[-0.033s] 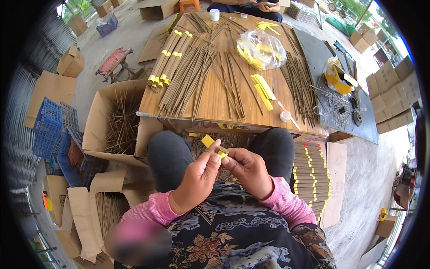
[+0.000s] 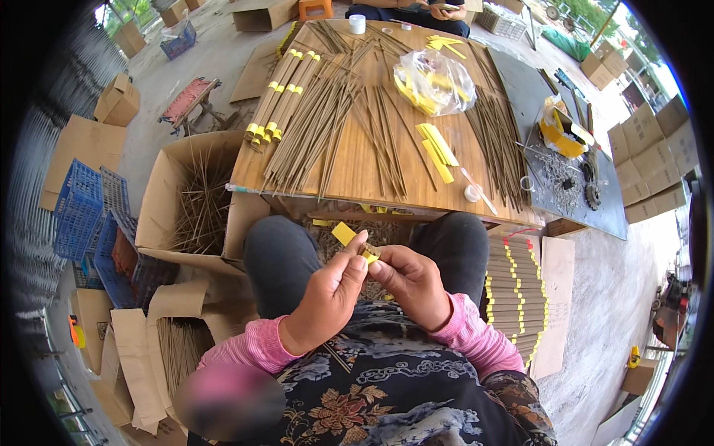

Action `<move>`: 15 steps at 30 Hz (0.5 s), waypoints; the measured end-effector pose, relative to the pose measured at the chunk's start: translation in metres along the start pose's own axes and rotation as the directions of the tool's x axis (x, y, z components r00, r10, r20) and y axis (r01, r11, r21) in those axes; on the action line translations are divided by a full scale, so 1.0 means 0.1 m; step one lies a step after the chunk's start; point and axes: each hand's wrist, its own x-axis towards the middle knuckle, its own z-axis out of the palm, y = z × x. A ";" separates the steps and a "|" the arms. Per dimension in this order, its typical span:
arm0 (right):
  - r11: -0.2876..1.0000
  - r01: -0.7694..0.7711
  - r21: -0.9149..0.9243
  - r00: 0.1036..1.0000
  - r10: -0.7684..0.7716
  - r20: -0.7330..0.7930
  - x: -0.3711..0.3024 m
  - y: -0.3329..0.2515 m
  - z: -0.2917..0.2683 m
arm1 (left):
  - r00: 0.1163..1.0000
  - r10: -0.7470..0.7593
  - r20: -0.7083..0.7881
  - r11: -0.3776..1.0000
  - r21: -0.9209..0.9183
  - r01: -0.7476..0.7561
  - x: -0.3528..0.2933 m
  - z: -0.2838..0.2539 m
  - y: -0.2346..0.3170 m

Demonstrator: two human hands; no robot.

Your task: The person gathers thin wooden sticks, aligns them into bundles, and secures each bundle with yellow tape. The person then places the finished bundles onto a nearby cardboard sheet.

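Observation:
Above my lap, both hands meet at the end of a bundle of thin brown incense sticks [image 2: 370, 251]. A yellow paper strip [image 2: 343, 233] goes partly round it, its loose end sticking up past my left fingers. My left hand [image 2: 332, 292] is closed, thumb and forefinger pinching at the strip and the bundle. My right hand [image 2: 413, 281] is closed round the same bundle from the other side, thumb against the yellow band. The bundle's length is hidden behind the hands.
Ahead, a wooden table [image 2: 297, 192] bears loose sticks [image 2: 316, 137], yellow-banded bundles [image 2: 282, 97], yellow strips [image 2: 437, 152], a plastic bag [image 2: 431, 82] and a small white pot [image 2: 472, 193]. An open carton [image 2: 171, 160] of sticks stands left; stacked bundles [image 2: 517, 297] lie right. Another person sits opposite.

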 end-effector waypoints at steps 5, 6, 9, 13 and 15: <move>0.890 -0.029 0.456 0.976 -0.074 0.207 0.00 0.08 -0.04 | 0.989 -0.036 0.140 0.988 -0.145 0.056 -0.03 -0.04 0.04; 0.878 -0.032 0.478 0.963 -0.100 0.249 0.00 0.10 -0.06 | 0.985 -0.023 0.169 0.986 -0.158 0.050 -0.03 -0.04 0.02; 0.816 -0.051 0.576 0.941 -0.153 0.301 0.01 0.16 -0.10 | 0.972 0.001 0.236 0.973 -0.224 0.053 -0.01 -0.05 0.00; 0.829 -0.089 0.552 0.919 -0.146 0.366 0.01 0.18 -0.18 | 0.941 -0.019 0.337 0.927 -0.347 0.143 0.00 -0.08 0.01; 0.824 -0.113 0.556 0.911 -0.137 0.388 0.01 0.16 -0.21 | 0.934 -0.042 0.354 0.897 -0.398 0.192 -0.01 -0.08 0.02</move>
